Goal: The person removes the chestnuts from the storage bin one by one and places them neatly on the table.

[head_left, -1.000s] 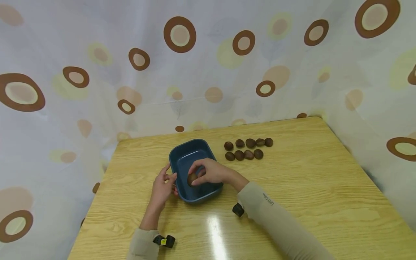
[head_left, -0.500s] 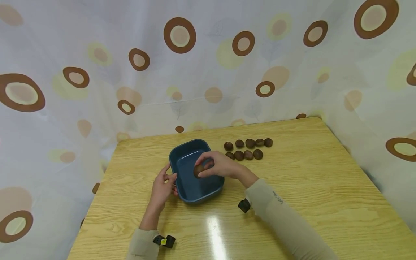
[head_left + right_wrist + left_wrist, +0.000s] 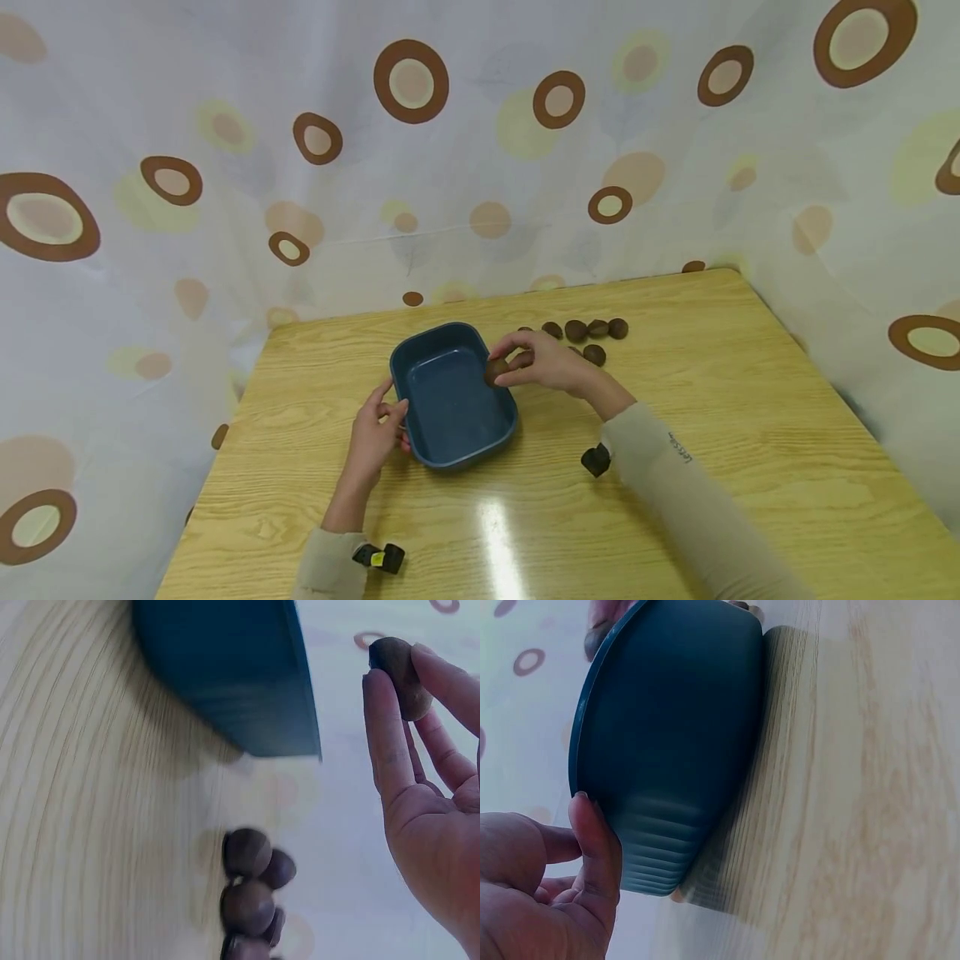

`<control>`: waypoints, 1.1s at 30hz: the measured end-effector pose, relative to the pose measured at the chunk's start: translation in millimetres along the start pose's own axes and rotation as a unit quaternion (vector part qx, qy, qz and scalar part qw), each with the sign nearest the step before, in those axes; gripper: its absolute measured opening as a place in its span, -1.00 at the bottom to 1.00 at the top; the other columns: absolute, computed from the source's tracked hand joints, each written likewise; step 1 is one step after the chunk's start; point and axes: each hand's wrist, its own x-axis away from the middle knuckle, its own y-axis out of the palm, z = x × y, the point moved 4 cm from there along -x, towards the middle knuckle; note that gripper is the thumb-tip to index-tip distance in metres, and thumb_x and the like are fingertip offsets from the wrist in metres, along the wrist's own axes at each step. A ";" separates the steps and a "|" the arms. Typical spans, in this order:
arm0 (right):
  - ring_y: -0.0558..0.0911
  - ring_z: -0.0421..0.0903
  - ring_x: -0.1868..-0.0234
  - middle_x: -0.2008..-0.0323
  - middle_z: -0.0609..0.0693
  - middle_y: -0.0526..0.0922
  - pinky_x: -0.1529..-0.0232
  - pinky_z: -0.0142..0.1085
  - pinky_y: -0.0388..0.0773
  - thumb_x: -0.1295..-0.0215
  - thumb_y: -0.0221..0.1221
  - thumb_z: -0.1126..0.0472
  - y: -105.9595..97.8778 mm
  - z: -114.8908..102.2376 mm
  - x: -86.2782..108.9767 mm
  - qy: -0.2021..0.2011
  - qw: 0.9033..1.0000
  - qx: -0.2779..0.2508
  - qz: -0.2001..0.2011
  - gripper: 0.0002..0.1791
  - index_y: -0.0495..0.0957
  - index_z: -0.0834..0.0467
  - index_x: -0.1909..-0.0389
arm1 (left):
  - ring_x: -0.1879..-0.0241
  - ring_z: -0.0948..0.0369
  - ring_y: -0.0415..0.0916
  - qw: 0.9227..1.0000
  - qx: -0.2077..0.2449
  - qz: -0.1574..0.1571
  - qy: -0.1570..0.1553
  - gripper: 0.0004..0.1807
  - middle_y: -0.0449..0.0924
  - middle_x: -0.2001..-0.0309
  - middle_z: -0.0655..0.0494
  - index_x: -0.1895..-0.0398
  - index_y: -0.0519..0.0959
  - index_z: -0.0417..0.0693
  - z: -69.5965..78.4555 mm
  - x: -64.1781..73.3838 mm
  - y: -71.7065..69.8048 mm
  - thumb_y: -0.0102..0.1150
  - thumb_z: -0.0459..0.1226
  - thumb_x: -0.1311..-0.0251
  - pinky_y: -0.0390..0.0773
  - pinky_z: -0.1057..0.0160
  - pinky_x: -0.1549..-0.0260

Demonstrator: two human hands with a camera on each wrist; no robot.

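My right hand pinches a brown chestnut between thumb and fingertips, above the right rim of a dark blue rectangular plastic container. In the right wrist view the chestnut sits at the fingertips, higher than the container's rim. At the container's left side, my left hand grips the wall, its thumb at the rim. The left wrist view has this hand by the ribbed corner. No chestnut shows inside the container. Two rows of chestnuts lie to the right, partly hidden behind my right hand.
All of this stands on a light wood table. A patterned curtain hangs behind and at both sides. A dark wrist camera sits at my right cuff, another camera at my left.
My right hand has carried the chestnut up and to the right, from inside the container to over its right rim. The left hand and the container have stayed in place.
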 end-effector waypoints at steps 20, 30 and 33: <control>0.46 0.25 -0.40 -0.42 0.23 0.37 -0.24 0.01 0.58 -0.40 0.34 0.20 -70.0 48.3 41.1 0.046 0.994 -0.018 0.101 -0.48 0.47 0.25 -0.31 | 0.60 0.22 0.60 1.000 -0.013 0.001 0.006 -0.36 0.55 0.26 -0.17 -0.62 0.19 -0.05 1.8 1.0 0.1 0.08 -0.29 -0.55 0.68 0.20 0.55; 0.49 0.11 -0.30 -0.44 0.16 0.34 -0.26 -0.02 0.51 -0.40 0.36 0.07 -104.1 75.0 62.2 0.076 0.984 -0.003 0.161 -0.41 0.47 0.19 -0.35 | 0.63 0.23 0.59 1.000 -0.011 0.000 0.005 -0.35 0.55 0.27 -0.16 -0.62 0.19 -0.07 3.4 1.4 0.2 0.10 -0.29 -0.54 0.66 0.24 0.58; 0.46 0.14 -0.37 -0.46 0.16 0.33 -0.29 -0.03 0.49 -0.41 0.34 0.05 -112.8 80.6 69.6 0.082 0.980 0.001 0.180 -0.39 0.45 0.19 -0.37 | 0.64 0.24 0.58 1.000 -0.011 -0.004 0.008 -0.35 0.55 0.26 -0.17 -0.62 0.18 -0.09 5.2 2.0 0.8 0.10 -0.29 -0.54 0.66 0.24 0.59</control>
